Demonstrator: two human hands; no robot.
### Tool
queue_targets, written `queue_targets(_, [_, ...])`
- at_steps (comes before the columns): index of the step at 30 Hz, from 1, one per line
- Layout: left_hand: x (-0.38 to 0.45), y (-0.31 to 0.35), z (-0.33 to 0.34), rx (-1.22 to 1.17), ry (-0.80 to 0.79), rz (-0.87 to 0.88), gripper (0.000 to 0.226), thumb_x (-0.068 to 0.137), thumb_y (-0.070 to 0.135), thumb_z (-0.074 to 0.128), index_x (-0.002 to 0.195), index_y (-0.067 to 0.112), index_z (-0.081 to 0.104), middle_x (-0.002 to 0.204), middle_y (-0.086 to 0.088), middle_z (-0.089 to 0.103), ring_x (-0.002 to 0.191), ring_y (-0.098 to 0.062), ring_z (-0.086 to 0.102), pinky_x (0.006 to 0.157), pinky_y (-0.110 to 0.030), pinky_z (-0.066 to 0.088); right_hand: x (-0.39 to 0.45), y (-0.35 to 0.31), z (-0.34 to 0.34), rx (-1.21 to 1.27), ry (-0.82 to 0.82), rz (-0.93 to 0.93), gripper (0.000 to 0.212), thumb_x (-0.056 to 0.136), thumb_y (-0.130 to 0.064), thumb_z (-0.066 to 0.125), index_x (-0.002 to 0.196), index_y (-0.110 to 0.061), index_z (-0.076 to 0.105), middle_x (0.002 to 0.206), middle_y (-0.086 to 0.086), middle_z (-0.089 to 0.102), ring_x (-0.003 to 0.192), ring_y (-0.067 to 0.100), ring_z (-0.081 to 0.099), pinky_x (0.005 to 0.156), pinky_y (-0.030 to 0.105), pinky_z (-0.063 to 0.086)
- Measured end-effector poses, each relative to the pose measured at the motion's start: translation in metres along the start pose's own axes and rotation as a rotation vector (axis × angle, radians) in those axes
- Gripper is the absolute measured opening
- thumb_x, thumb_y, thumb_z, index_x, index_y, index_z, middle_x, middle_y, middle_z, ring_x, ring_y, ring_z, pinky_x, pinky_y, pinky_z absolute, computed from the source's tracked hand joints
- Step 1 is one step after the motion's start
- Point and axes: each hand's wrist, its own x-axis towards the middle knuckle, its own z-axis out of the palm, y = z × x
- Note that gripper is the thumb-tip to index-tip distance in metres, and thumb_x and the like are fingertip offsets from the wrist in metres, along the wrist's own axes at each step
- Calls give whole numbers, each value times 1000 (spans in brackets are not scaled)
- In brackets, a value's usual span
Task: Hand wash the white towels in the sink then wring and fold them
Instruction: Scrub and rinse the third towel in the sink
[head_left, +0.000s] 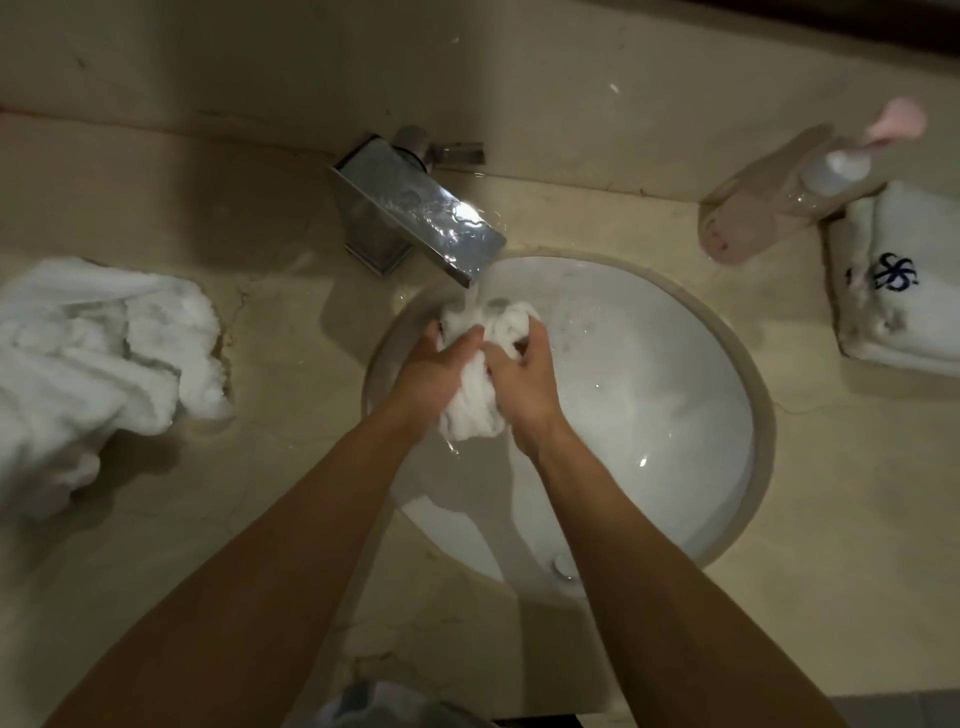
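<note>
White towel (475, 400): wet, bunched into a lumpy wad, held over the left half of the sink (675, 415) bowl, directly below the faucet (415, 213) spout. Water stream (470, 296) falling from spout lip onto top of wad. Upper part of wad bulging above the fingers, lower part hanging out below the palms.

Left hand (434, 371): fingers curled round left side of wad, gripping it. Right hand (522, 376): fingers curled round right side, gripping it. Hands close together, almost touching across the cloth. Both forearms bare, entering from bottom edge.

Other towels: crumpled pile (93, 364) on countertop (260, 545) left of sink, running off left edge of view; looks damp, wet sheen on stone beside it. Folded towel with dark blue emblem (893, 296) on counter at right, cut by right edge.

Surface: beige marble-like stone counter, matching backsplash behind. Sink oval, white, undermounted, shallow water glinting in bowl; drain not clearly made out. Faucet chrome, flat rectangular spout, angled toward bowl. Clear pump bottle (779, 202) with pink top lying tilted between faucet and folded towel, touching or just beside that towel. Lighting dim.

Edges and room: bare counter between crumpled pile and sink rim; narrower strip between rim and folded towel. Right half of bowl unoccupied. Counter front edge at bottom, light fabric (384, 706) there, blurred.
</note>
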Motion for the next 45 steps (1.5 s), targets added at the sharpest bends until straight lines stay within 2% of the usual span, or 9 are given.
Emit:
queue_targets(6, [42,6,-2,34,-30,-48,32,102,19,48,129,6,59,116,-11,64,80,-16,57,49,-9,42,5,-15,-13,-250,-18,-165,31,91,-19,56,122,-23,51,95,-10,63,92,16,63,89,45,54])
queue_targets(11, [47,-9,2,43,-36,71,23,102,17,48,115,16,66,102,-2,71,88,-13,67,76,-22,52,14,-14,8,-559,-26,-271,30,105,-39,43,128,-21,49,105,4,67,95,27,64,84,41,50])
queue_targets(17, [41,-17,10,28,25,94,45,81,41,55,119,19,66,111,-2,72,103,-18,68,93,-36,55,71,-10,21,-345,15,176,36,99,-28,48,128,-10,58,97,9,68,82,28,64,78,36,54])
queue_targets(21, [51,-12,4,-222,-3,2,23,101,21,51,111,4,64,90,-7,66,75,-3,67,74,-15,50,58,-21,18,-297,-109,122,45,86,-37,56,122,-11,61,103,7,68,89,22,66,85,43,56])
queue_targets(27, [43,-36,21,-543,17,-305,90,50,69,80,125,25,59,112,-7,72,97,-26,72,88,-46,57,34,-18,8,-116,-102,189,53,94,-34,66,135,-12,41,113,7,65,101,24,68,89,40,58])
queue_targets(30, [12,-33,32,-636,152,-229,41,83,36,70,120,26,56,106,-7,72,86,-21,73,76,-39,60,5,-6,6,-35,39,303,91,69,-51,82,138,-17,35,120,3,64,105,23,67,92,40,57])
queue_targets(34, [-24,-50,48,-837,71,-297,30,85,32,60,115,30,64,108,-6,73,92,-23,71,66,-32,57,-36,-2,-21,-35,-193,397,36,85,-31,78,117,-20,66,104,2,75,85,15,73,67,32,61])
queue_targets(40, [-46,-72,37,-596,-173,-339,47,86,49,65,121,18,67,102,-4,75,82,-14,72,67,-22,56,-62,-23,-76,-326,-368,109,22,88,-5,64,106,-15,72,86,0,74,75,12,71,54,21,52])
queue_targets(45, [-74,-42,50,-999,-409,-352,58,93,56,46,122,10,65,112,-14,72,100,-26,71,78,-40,59,-86,-47,-95,-144,-498,136,23,90,-13,66,111,-22,68,93,-3,76,77,7,71,48,19,45])
